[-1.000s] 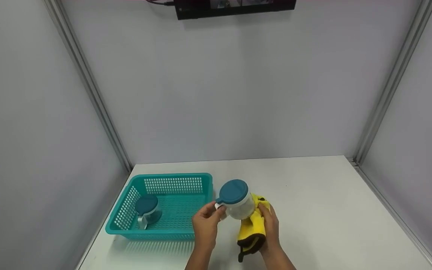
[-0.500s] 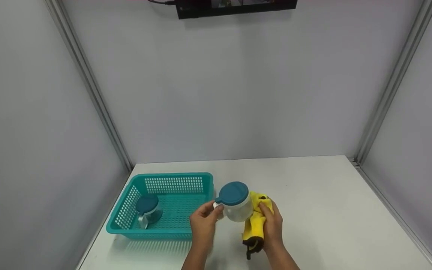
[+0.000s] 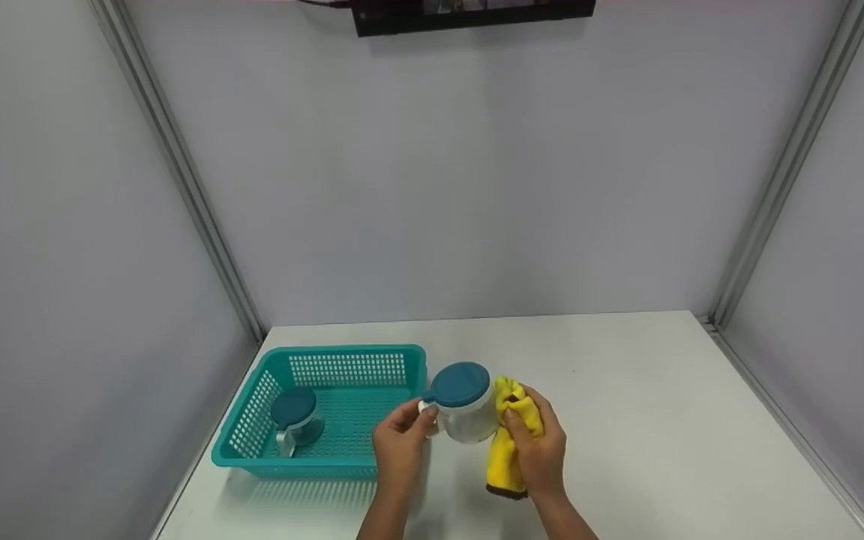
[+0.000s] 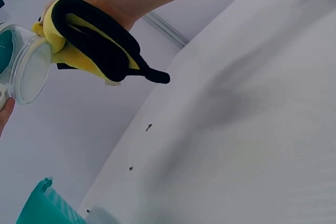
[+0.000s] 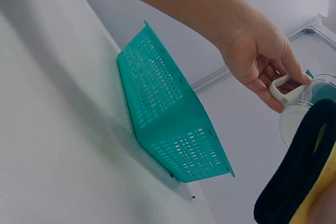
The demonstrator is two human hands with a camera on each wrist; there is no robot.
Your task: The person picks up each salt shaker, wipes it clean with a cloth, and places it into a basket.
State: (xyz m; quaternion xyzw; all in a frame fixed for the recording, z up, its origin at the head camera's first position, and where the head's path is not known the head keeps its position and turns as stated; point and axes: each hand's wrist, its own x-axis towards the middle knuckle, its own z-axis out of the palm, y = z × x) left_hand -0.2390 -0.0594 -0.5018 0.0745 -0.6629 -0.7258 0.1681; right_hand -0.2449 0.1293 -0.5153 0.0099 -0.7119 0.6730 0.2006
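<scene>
A clear jar with a blue lid and a white handle is held above the table. My left hand pinches its handle between thumb and fingers. To the right of the jar, my right hand grips a bunched yellow cloth with a dark border. The cloth lies close against the jar's side; in the left wrist view it meets the jar near its base. Part of the right hand is hidden behind the cloth in the right wrist view.
A teal plastic basket with perforated walls stands on the white table, left of my hands. Inside it, at the left, is another blue-lidded jar with a handle. A black-framed screen hangs on the back wall.
The jar and my left hand have shifted slightly left. My right hand has turned the cloth, its thumb now across the front, and the cloth's dark end shows less.
</scene>
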